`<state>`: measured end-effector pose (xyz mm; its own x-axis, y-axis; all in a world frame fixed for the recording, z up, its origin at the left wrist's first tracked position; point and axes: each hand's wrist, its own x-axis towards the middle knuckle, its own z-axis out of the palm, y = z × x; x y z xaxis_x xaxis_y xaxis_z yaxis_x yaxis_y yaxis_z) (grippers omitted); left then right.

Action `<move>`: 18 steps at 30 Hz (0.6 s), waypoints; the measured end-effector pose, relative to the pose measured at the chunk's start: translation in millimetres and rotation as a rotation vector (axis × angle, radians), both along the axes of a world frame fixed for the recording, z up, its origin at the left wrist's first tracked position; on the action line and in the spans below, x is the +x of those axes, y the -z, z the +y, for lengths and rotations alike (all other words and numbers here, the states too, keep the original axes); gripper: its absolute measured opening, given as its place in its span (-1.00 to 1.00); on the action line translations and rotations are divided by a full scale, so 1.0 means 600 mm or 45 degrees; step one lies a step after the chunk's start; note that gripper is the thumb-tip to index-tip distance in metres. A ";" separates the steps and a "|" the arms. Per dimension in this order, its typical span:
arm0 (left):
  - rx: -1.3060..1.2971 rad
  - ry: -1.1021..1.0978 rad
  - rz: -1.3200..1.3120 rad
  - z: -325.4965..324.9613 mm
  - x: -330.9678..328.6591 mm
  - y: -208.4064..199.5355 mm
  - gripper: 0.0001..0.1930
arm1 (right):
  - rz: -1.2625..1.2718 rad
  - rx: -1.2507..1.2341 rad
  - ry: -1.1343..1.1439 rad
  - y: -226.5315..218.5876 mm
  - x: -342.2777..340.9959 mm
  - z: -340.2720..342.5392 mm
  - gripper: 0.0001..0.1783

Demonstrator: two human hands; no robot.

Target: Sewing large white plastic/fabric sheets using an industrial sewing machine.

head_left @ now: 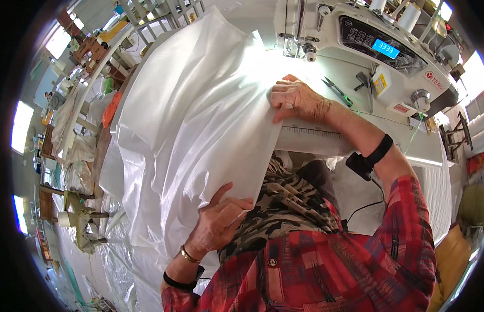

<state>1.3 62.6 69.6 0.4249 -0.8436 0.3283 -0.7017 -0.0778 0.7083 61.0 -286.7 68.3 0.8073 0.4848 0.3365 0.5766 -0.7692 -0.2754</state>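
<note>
And here the white cloth (184, 109) swamps the left half of the desk (390, 124), spilling over the near edge toward the lap, its right-hand edge running almost straight between the two hands. Open room lies to the right: a pale bare stretch between the right forearm and the sewing machine (330, 39) at the far edge. Along the near edge, a ruler strip (310, 131) peeks out below the right wrist. Small snips (337, 91) and a dark tool (364, 86) lie near the machine's base, its blue display (386, 49) glowing, lamp light blazing under the needle. Past the left edge, the room is crowded, an orange bag (112, 109) standing out.

Now the hands! The right hand (299, 101), wrist bent, has its grip closed on the cloth's edge, just short of the needle area. Lower down, below the near edge, the left hand (221, 221) curls against the cloth, one digit raised; whether that grip pinches it, one cannot tell.
</note>
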 end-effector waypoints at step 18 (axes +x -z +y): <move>0.084 0.244 -0.414 -0.064 -0.003 0.033 -0.90 | -0.393 -0.193 0.759 0.046 -0.046 0.021 -0.40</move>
<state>-0.2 24.4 49.6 0.1397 -0.9214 0.3627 -0.8952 0.0391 0.4440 33.3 -273.9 40.8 0.8289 0.0478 0.5573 0.0781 -0.9965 -0.0308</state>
